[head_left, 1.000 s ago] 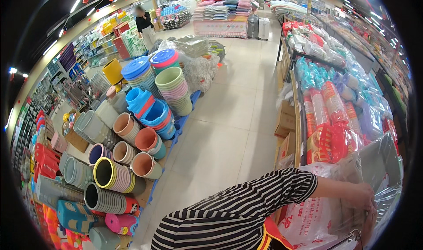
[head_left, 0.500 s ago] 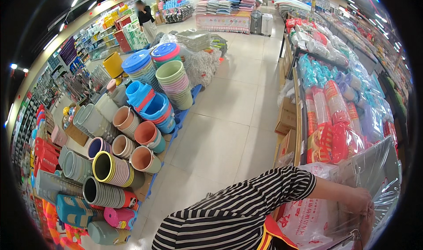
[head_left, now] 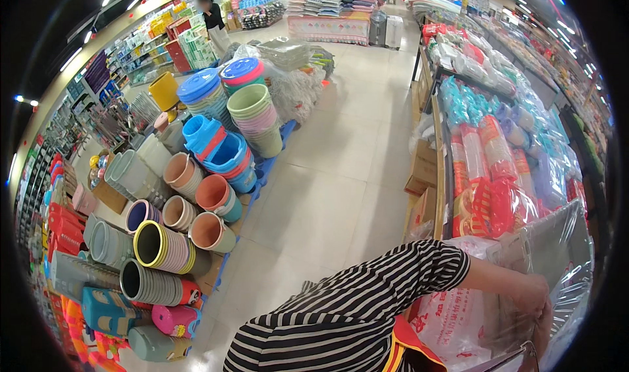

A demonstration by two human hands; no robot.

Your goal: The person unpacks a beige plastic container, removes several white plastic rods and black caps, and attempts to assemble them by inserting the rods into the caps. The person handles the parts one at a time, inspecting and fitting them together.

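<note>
Head view: at the near right, the left hand (head_left: 532, 295) curls against clear plastic film (head_left: 571, 292), the right hand (head_left: 542, 327) just beside it (fingertips hidden, so I cannot tell whether either grips it). Gentle, even tension would likely keep thin film from tearing.

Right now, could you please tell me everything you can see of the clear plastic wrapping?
The clear plastic wrapping looks thin and glossy, creased, with bright reflections; grey shows through it. It rises to a corner at the picture's lower right. The left hand seems to touch it, though the grip is unclear; a red-printed white plastic bag lies to its left.
</note>
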